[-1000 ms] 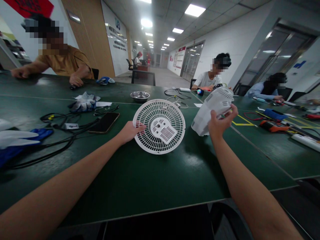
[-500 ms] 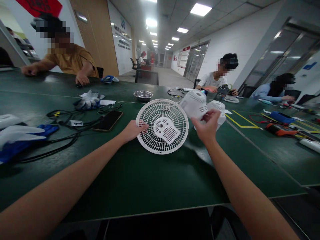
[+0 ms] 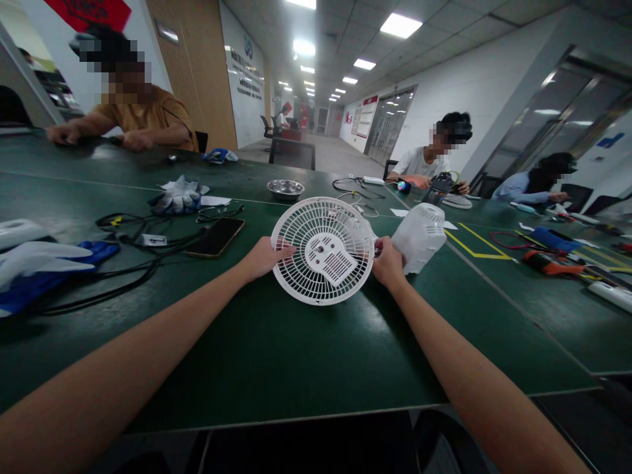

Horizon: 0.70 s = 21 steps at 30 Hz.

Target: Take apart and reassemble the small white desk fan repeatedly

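Note:
A round white fan grille (image 3: 322,289) stands tilted in front of me above the green table. My left hand (image 3: 261,258) is closed on its left rim, the thumb over the slats. At the grille's right edge, my right hand (image 3: 388,261) has its fingers curled around a white vented housing (image 3: 364,228), mostly hidden behind the grille and glimpsed through its slats. Whether the housing touches the grille, I cannot tell. Just right of that hand, a second white vented housing (image 3: 419,238) rests on the table.
A phone (image 3: 216,237), black cables (image 3: 148,260) and gloves (image 3: 178,197) lie left. Beyond the grille sits a metal bowl (image 3: 285,189). A multimeter (image 3: 550,262) lies right, past yellow tape (image 3: 486,255). Several people sit around the table.
My right hand has brought its white housing left and down, from beside the grille to behind its right edge. The left hand keeps its hold, and the second housing is now more exposed.

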Each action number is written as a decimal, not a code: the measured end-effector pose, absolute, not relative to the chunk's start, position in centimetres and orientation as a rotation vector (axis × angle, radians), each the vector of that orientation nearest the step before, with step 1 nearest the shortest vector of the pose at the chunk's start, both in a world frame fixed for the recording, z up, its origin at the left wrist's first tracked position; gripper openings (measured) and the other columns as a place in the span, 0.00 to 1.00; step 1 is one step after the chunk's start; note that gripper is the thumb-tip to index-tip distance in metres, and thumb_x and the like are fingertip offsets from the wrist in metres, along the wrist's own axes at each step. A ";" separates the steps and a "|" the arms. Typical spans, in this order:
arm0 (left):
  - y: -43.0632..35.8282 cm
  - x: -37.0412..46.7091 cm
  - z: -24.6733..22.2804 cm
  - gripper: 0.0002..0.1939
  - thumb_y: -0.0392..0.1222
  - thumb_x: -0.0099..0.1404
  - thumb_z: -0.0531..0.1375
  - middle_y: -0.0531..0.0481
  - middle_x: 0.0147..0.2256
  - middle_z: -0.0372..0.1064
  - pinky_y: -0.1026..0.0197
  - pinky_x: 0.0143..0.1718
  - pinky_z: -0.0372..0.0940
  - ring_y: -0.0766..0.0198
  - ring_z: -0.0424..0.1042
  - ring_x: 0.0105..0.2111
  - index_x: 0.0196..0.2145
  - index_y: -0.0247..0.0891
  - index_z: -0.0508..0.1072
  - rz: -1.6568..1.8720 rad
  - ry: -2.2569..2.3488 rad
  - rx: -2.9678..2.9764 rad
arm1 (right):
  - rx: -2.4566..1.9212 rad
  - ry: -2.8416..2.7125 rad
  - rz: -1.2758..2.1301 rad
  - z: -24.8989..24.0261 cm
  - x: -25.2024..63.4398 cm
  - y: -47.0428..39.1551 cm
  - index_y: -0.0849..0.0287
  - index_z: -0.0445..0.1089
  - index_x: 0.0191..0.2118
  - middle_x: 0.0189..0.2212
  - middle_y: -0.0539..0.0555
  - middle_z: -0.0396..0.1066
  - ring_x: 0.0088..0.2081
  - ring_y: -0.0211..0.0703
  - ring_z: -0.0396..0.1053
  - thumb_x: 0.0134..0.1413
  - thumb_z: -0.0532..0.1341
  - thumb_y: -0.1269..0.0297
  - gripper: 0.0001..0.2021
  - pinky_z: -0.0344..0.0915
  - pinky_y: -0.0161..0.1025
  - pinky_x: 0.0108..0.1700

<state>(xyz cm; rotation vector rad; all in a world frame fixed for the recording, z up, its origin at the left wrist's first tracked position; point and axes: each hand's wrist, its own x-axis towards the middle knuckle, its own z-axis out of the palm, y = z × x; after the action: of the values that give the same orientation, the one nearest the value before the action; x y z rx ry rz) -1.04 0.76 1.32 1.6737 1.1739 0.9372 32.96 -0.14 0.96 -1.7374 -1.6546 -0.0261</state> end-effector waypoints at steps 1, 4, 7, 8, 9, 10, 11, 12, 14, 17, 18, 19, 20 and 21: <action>0.8 -1.1 1.2 0.11 0.49 0.63 0.65 0.46 0.31 0.77 0.52 0.38 0.70 0.55 0.77 0.32 0.34 0.38 0.77 0.946 1.168 1.670 | -1.758 -1.665 -0.013 0.9 33.0 -0.2 0.53 0.60 0.35 0.28 0.50 0.70 0.30 0.45 0.67 0.49 0.64 0.49 0.17 0.60 0.39 0.35; 1.0 -1.1 1.1 0.10 0.48 0.62 0.66 0.46 0.31 0.77 0.52 0.37 0.70 0.55 0.76 0.32 0.33 0.38 0.77 0.955 1.157 1.657 | -1.806 -1.682 -0.002 1.1 32.9 -0.4 0.54 0.63 0.34 0.30 0.52 0.72 0.32 0.45 0.68 0.51 0.63 0.54 0.12 0.62 0.40 0.36; 1.0 -1.2 1.0 0.10 0.48 0.63 0.65 0.46 0.31 0.77 0.52 0.37 0.69 0.55 0.76 0.32 0.34 0.38 0.78 0.949 1.158 1.663 | -1.801 -1.666 -0.019 1.9 32.6 -0.8 0.55 0.65 0.31 0.29 0.53 0.72 0.32 0.46 0.68 0.51 0.62 0.57 0.08 0.63 0.42 0.39; 1.1 -1.2 1.0 0.10 0.48 0.63 0.65 0.46 0.31 0.77 0.52 0.38 0.69 0.55 0.76 0.32 0.34 0.38 0.77 0.947 1.162 1.672 | -1.785 -1.655 -0.003 2.2 32.4 -0.9 0.55 0.65 0.29 0.28 0.53 0.72 0.32 0.46 0.67 0.52 0.62 0.57 0.08 0.64 0.43 0.39; 1.1 -1.2 1.0 0.10 0.48 0.63 0.65 0.46 0.31 0.77 0.52 0.38 0.69 0.55 0.76 0.32 0.34 0.38 0.77 0.944 1.167 1.684 | -1.756 -1.644 0.057 2.4 32.2 -1.2 0.55 0.65 0.27 0.27 0.54 0.71 0.31 0.47 0.67 0.52 0.61 0.57 0.10 0.64 0.44 0.40; 1.1 -1.2 1.0 0.11 0.49 0.64 0.65 0.46 0.30 0.77 0.52 0.38 0.69 0.55 0.76 0.32 0.33 0.38 0.77 0.941 1.171 1.699 | -1.711 -1.631 0.177 2.6 31.9 -1.4 0.55 0.66 0.26 0.26 0.54 0.71 0.31 0.47 0.67 0.53 0.61 0.55 0.11 0.65 0.45 0.39; 1.2 -1.2 0.9 0.11 0.49 0.64 0.64 0.47 0.29 0.76 0.52 0.38 0.69 0.55 0.76 0.31 0.32 0.38 0.77 0.937 1.175 1.715 | -1.645 -1.611 0.359 2.8 31.6 -1.8 0.56 0.67 0.26 0.25 0.53 0.71 0.31 0.47 0.67 0.54 0.60 0.53 0.13 0.66 0.45 0.38; 1.2 -1.2 0.9 0.11 0.49 0.64 0.64 0.47 0.29 0.76 0.52 0.38 0.69 0.56 0.75 0.31 0.31 0.38 0.77 0.933 1.177 1.726 | -1.559 -1.579 0.592 2.8 31.1 -2.1 0.56 0.68 0.28 0.26 0.53 0.72 0.30 0.47 0.68 0.55 0.60 0.50 0.14 0.67 0.45 0.37; 1.2 -1.2 0.9 0.11 0.49 0.64 0.64 0.47 0.29 0.76 0.53 0.38 0.69 0.56 0.75 0.31 0.31 0.38 0.77 0.936 1.177 1.728 | -1.360 -1.475 1.101 2.7 30.0 -2.9 0.54 0.70 0.36 0.29 0.52 0.74 0.30 0.46 0.70 0.57 0.59 0.45 0.17 0.70 0.44 0.34; 1.1 -1.2 1.0 0.11 0.48 0.64 0.65 0.46 0.31 0.77 0.53 0.38 0.69 0.55 0.76 0.32 0.33 0.38 0.77 0.938 1.179 1.690 | -1.184 -1.308 1.631 2.5 28.1 -4.0 0.52 0.70 0.44 0.34 0.53 0.77 0.33 0.47 0.74 0.58 0.56 0.38 0.22 0.74 0.48 0.36; 1.1 -1.2 1.0 0.11 0.48 0.64 0.65 0.46 0.31 0.77 0.52 0.38 0.69 0.55 0.77 0.32 0.33 0.38 0.77 0.936 1.181 1.679 | -1.147 -1.261 1.729 2.5 27.5 -4.2 0.52 0.70 0.45 0.35 0.54 0.77 0.34 0.48 0.75 0.59 0.54 0.37 0.24 0.74 0.49 0.38; 1.0 -1.2 1.0 0.10 0.48 0.64 0.65 0.46 0.31 0.77 0.52 0.38 0.69 0.55 0.77 0.32 0.33 0.38 0.77 0.932 1.184 1.670 | -1.113 -1.221 1.793 2.5 27.1 -4.5 0.53 0.70 0.46 0.36 0.55 0.77 0.36 0.48 0.76 0.60 0.51 0.36 0.26 0.75 0.51 0.40; 0.9 -1.2 1.1 0.10 0.48 0.63 0.65 0.46 0.31 0.77 0.53 0.38 0.69 0.55 0.77 0.32 0.33 0.38 0.77 0.932 1.185 1.663 | -1.081 -1.187 1.828 2.6 26.7 -4.6 0.53 0.70 0.46 0.38 0.55 0.78 0.37 0.49 0.77 0.61 0.50 0.36 0.27 0.75 0.51 0.42; 0.9 -1.2 1.1 0.10 0.48 0.63 0.65 0.46 0.31 0.77 0.53 0.37 0.69 0.55 0.76 0.32 0.33 0.38 0.78 0.934 1.185 1.658 | -1.054 -1.160 1.841 2.6 26.4 -4.7 0.53 0.70 0.47 0.39 0.56 0.78 0.38 0.49 0.77 0.62 0.49 0.36 0.27 0.75 0.51 0.43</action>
<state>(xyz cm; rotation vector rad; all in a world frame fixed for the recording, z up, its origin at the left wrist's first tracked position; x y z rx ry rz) -1.18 0.87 1.14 1.6585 1.1845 0.9339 26.37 -4.72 2.60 -1.0543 -1.1600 1.8409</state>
